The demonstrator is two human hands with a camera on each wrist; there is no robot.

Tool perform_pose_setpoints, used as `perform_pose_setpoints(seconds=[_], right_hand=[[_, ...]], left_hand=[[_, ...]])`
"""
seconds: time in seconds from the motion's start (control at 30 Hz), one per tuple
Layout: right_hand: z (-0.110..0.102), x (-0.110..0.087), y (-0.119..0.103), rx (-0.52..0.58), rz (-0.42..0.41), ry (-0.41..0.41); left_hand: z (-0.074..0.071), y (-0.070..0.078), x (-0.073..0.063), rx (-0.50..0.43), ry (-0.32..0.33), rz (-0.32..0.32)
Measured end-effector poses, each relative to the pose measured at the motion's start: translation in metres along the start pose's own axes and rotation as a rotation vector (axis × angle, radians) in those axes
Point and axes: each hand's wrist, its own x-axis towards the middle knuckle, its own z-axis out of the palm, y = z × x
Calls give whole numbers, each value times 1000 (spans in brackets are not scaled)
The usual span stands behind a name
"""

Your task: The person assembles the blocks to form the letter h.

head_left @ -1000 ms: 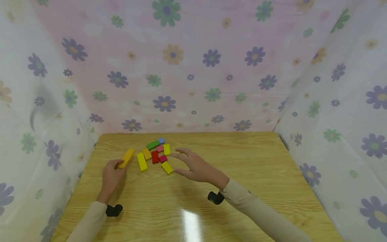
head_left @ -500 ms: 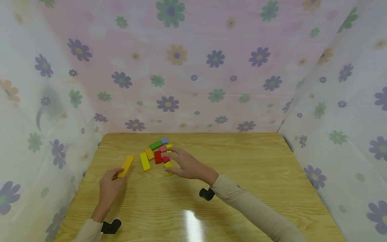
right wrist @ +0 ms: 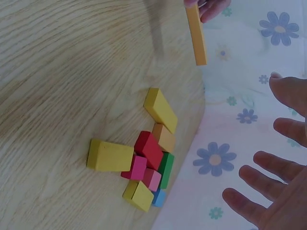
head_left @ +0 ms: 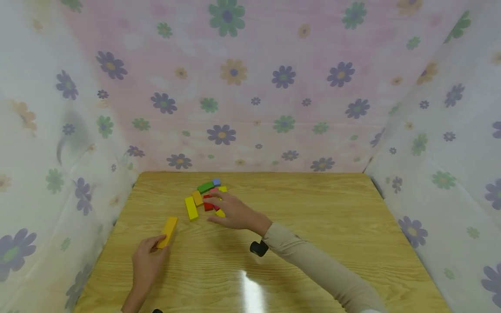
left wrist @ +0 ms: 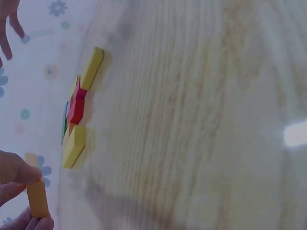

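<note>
My left hand (head_left: 148, 258) pinches a long orange block (head_left: 169, 232) between thumb and fingers, raised off the wooden table. Over the group of blocks, my right hand (head_left: 236, 213) hovers with fingers spread and nothing in it. The right wrist view shows the group best: a red block (right wrist: 148, 149), a magenta block (right wrist: 137, 167), a pink block (right wrist: 151, 179), a green block (right wrist: 166, 170) and a blue block (right wrist: 159, 197) lie close together. With them are a small orange block (right wrist: 164, 138) and three yellow blocks, one long yellow block (head_left: 191, 208) nearest my left hand.
The wooden table (head_left: 313, 226) reaches flower-patterned sheets (head_left: 266, 143) at the back and both sides. A black wrist camera (head_left: 259, 248) sits below my right wrist. Bright glare (head_left: 252, 291) lies on the table's near part.
My left hand has drawn back toward me with the orange block. My right hand has moved left over the group, covering part of it. The head view has shifted slightly left.
</note>
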Motion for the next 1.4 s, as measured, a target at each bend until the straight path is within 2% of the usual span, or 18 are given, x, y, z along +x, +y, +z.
perform_pose_setpoints(seconds=[0.33, 0.47, 0.6, 0.77, 0.97, 1.03, 1.13, 1.2, 1.27, 1.4], right_hand=[[9, 18, -4, -9, -24, 10], [14, 25, -3, 4, 1, -19], [21, 34, -3, 30, 24, -53], [28, 45, -4, 64, 49, -79], [41, 61, -2, 1, 92, -112], [47, 68, 0, -21, 99, -124], [57, 75, 4, -37, 97, -138], [63, 79, 6, -52, 96, -144], [68, 81, 9, -64, 106, -151], [72, 85, 12, -82, 152, -171]], left_hand=[[-1, 5, -30, 13, -2, -105], [2, 4, -41, 12, -14, -170], [5, 2, -52, 24, 10, -223], [7, -1, -66, 42, 36, -227], [10, -5, -78, 64, 86, -213], [9, -6, -81, 74, 74, -234], [5, -8, -86, 112, 28, -302], [2, -9, -89, 139, -29, -350], [0, -9, -93, 157, -45, -346], [2, -11, -95, 187, -43, -290]])
